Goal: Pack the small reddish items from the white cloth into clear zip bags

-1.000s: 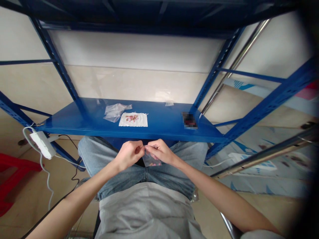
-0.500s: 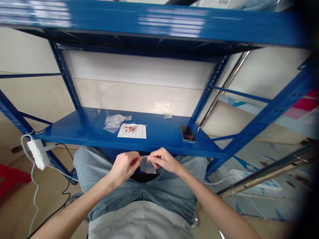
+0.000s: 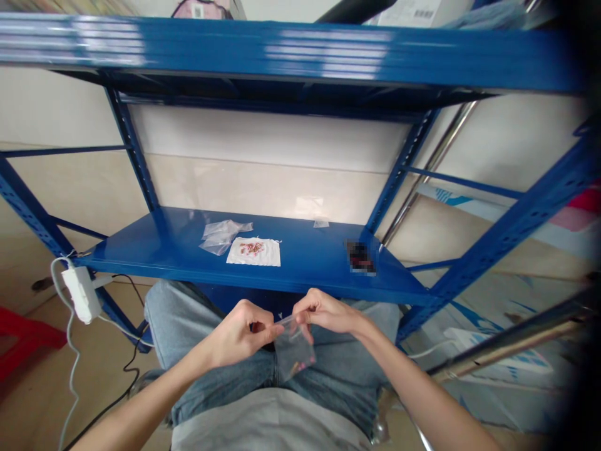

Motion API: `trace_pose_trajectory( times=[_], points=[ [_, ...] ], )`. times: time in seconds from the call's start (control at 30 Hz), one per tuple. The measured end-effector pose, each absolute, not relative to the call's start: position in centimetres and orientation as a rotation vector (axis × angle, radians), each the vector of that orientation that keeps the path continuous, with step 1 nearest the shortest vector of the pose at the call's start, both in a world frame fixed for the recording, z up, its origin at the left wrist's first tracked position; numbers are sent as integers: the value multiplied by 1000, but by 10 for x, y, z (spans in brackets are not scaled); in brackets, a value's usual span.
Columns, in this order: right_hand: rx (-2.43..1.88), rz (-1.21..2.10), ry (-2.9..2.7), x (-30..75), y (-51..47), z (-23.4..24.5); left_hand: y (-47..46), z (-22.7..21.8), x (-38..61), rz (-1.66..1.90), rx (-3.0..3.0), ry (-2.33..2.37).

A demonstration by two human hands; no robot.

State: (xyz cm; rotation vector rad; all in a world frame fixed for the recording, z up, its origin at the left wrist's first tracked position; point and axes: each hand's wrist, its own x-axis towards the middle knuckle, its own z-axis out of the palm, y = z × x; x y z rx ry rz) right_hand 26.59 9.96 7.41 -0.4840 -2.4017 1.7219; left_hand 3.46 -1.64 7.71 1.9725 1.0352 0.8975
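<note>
A small clear plastic bag hangs over my lap, with a few small pink and yellowish pieces low inside it. Thumb and fingers of my left hand pinch its upper left corner. My right hand grips the upper right edge, some of its fingers behind the clear plastic. On the blue shelf just beyond lies a white cloth pouch with a small heap of red and brown bits on top. Clear plastic bags lie flat to the left of the pouch.
The blue shelf has its front edge close beyond my hands. A blurred-out dark object lies at its right, and a small clear bag at the back. An upper shelf beam crosses above. A white power strip hangs at left.
Both hands have come lower and nearer my body with the clear bag, which now hangs tilted and in fuller view. The camera view has shifted slightly.
</note>
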Motion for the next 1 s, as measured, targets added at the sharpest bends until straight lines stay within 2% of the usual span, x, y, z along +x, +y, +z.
trace_pose_trajectory(
  times=[0.07,0.2,0.37,0.5,0.67,0.87,1.0],
  points=[
    [-568,1596,-2375,282,124,83,-19,81,32,963,1959,1045],
    [-905,1089,-2167,306,189,92,-7,73,26,1080,1789,1093],
    [-1426,306,-2613,293,241,98,12,48,21,908,1657,1029],
    [-1550,39,-2619,253,248,106,16,40,17,866,1564,935],
    [-1210,-89,-2725,155,229,98,26,29,16,830,1597,1005],
    [-666,-174,-2912,56,230,76,27,5,8,415,2220,1374],
    [-429,-191,-2948,46,242,68,27,0,6,220,2397,1358]
  ],
)
